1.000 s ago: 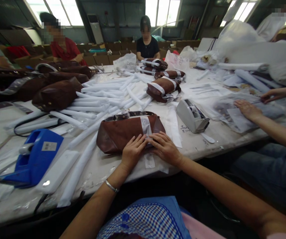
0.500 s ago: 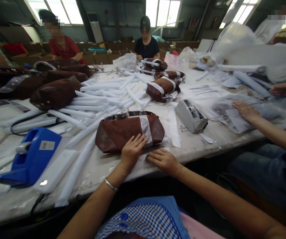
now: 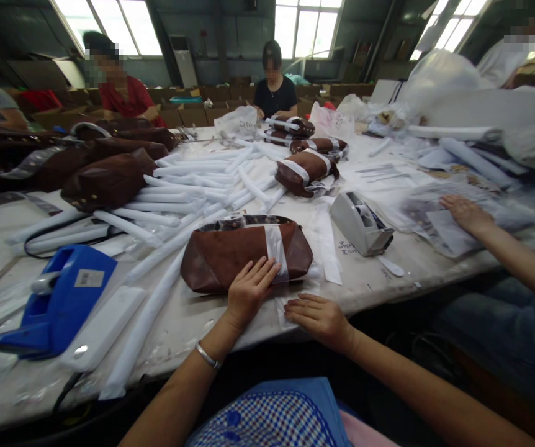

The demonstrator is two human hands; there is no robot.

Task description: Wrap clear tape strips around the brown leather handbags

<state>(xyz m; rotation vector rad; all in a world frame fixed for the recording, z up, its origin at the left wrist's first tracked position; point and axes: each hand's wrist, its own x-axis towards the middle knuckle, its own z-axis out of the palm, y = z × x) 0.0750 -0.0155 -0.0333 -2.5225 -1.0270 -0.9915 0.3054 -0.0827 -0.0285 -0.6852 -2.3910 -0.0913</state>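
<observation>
A brown leather bag [image 3: 230,251] lies on the white table [image 3: 379,282] in front of me, with a clear tape band [image 3: 275,243] wrapped around its right part. My left hand [image 3: 249,290] rests flat on the bag's near side, fingers spread up to the band. My right hand [image 3: 318,316] lies flat, fingers stretched out, on a clear sheet [image 3: 295,298] on the table just below the bag. Neither hand holds anything.
A blue tape dispenser [image 3: 60,298] stands at the left, a grey tape dispenser [image 3: 360,223] at the right. White paper rolls [image 3: 188,186] cover the middle. More brown bags [image 3: 109,177] and taped bags [image 3: 307,167] lie beyond. A co-worker's hand [image 3: 467,214] presses papers at right; two people sit at the far side.
My right hand has come off the bag's tape band and moved down onto the sheet on the table. My left hand stayed on the bag, fingers spread wider.
</observation>
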